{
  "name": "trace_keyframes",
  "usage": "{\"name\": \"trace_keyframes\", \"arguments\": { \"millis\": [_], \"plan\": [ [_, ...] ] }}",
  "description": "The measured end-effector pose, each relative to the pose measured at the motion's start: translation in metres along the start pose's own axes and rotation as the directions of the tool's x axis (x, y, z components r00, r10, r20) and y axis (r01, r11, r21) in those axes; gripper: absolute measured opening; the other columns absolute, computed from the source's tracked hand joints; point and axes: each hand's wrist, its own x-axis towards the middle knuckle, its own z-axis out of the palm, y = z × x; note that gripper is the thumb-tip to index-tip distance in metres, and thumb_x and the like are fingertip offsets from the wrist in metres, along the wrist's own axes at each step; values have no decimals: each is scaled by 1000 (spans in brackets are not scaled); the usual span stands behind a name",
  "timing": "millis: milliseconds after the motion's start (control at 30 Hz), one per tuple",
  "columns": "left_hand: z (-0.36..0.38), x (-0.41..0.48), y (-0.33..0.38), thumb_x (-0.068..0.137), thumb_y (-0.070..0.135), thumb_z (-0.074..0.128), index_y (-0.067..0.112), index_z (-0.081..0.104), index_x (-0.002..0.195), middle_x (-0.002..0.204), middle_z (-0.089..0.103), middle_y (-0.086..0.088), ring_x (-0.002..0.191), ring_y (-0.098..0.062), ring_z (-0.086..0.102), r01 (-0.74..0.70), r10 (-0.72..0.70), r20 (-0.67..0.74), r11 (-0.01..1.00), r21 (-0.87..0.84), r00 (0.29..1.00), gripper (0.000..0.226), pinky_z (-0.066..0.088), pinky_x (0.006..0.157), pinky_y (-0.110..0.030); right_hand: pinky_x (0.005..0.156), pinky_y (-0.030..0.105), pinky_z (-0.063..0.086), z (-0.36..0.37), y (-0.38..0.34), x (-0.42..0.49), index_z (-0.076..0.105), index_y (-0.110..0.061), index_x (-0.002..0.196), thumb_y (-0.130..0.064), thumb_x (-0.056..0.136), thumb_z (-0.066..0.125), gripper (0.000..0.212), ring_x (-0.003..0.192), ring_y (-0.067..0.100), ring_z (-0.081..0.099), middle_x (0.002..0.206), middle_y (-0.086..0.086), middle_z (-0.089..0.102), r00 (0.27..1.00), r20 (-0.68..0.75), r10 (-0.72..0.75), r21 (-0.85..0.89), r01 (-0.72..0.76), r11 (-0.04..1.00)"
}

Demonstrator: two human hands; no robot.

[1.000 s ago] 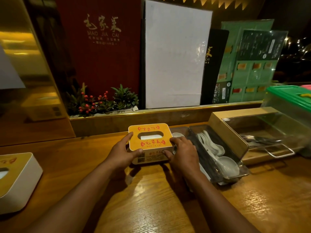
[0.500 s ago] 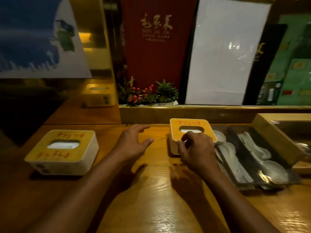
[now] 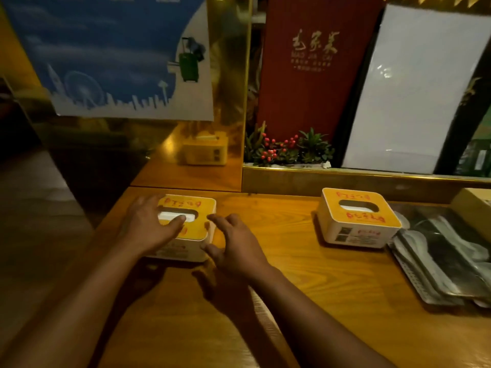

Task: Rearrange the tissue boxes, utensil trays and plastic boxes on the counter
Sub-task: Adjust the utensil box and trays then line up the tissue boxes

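Note:
Two white tissue boxes with orange tops stand on the wooden counter (image 3: 305,274). My left hand (image 3: 148,227) lies flat on top of the left tissue box (image 3: 196,208), fingers spread across its slot. My right hand (image 3: 233,245) hovers at that box's right side, fingers apart, thumb close to its lower corner; I cannot tell if it touches. The right tissue box (image 3: 358,219) stands alone further right, against a metal utensil tray (image 3: 435,261) holding white spoons.
A wooden box corner (image 3: 475,205) shows at the far right edge. A raised gold ledge (image 3: 345,179) runs behind, with a small plant (image 3: 287,150), a red menu and a white board. A mirrored gold panel stands at back left.
Both hands left the right tissue box beside the spoon tray and moved left to the other tissue box. My view has swung left with them.

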Motion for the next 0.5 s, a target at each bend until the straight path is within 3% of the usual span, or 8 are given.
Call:
{"name": "trace_keyframes", "arguments": {
  "millis": [167, 333, 500],
  "plan": [
    [-3, 1, -23, 85, 50, 69, 25, 37, 152, 155, 40, -9, 131, -37, 48, 121, -102, 101, 969, -215, 990, 78, 47, 74, -35, 80, 39, 56, 18, -13, 1, 47, -36, 127, -55, 85, 66, 50, 112, 20, 53, 128, -1, 48, 999, -40, -15, -120, 10, 993],
    [10, 4, -17, 70, 54, 81, 30, 40, 148, 151, 46, -8, 128, -33, 52, 80, -29, 174, 953, -292, 984, 92, 55, 86, -44, 75, 37, 51, -1, 5, 0, 55, -30, 105, -60, 81, 67, 41, 100, 20, 52, 111, -1, 53, 988, -149, 38, -196, -67, 978],
    [47, 2, 15, 58, 60, 86, 39, 39, 145, 148, 48, 0, 124, -26, 55, -4, 97, 264, 943, -334, 960, 101, 57, 87, -50, 88, 41, 46, -37, 51, -11, 59, -30, 118, -57, 84, 65, 44, 110, 23, 50, 121, 0, 55, 967, -221, 130, -295, -194, 936]
  ]
}}
